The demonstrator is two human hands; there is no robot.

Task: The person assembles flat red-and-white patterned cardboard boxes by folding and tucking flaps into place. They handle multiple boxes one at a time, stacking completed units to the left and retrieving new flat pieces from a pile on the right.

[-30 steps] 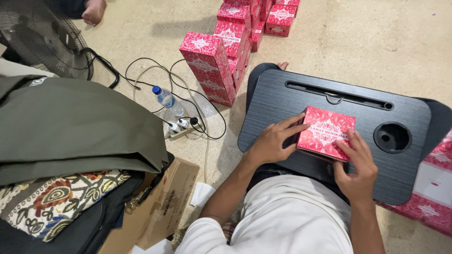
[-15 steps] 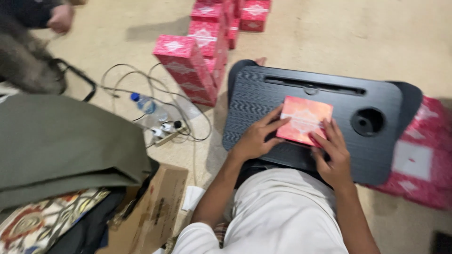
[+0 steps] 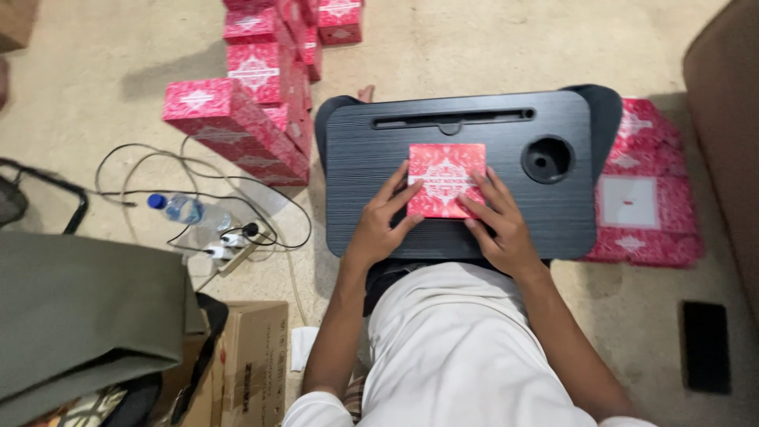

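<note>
While the earlier frames showed it tilted, the red box [image 3: 445,179] lay squarer on the tray.

Change in the box: its edges ran nearly parallel to the tray's front edge, where a second before it sat turned at an angle and nearer the cup hole.
Change in the view: the camera had swung right, so the fan seen earlier at far left was gone and a brown sofa edge [image 3: 727,142] showed at right.
Left hand [image 3: 385,217]: fingers spread, tips pressing the box's left edge and lower left corner, grasping it from the side as before.
Right hand [image 3: 496,220]: fingers spread along the box's right edge and lower right corner, gripping it against the left hand.
Box position: flat on the middle of the black lap tray [image 3: 569,213], left of the round cup hole [image 3: 547,158] and below the long slot [image 3: 452,121].
Surface: the tray rested over the person's lap, above white clothing.
Floor: beige carpet [image 3: 474,47] all around.
Left of tray: a stack of red boxes [image 3: 245,119], with black cables [image 3: 158,190], a water bottle [image 3: 186,209] and a power strip [image 3: 233,247] near it.
Right of tray: flat red boxes [image 3: 644,190] beside the tray, a dark phone-like slab [image 3: 705,346] farther toward the person.
Lower left: an olive cloth [image 3: 87,316] and a cardboard carton [image 3: 249,356].
</note>
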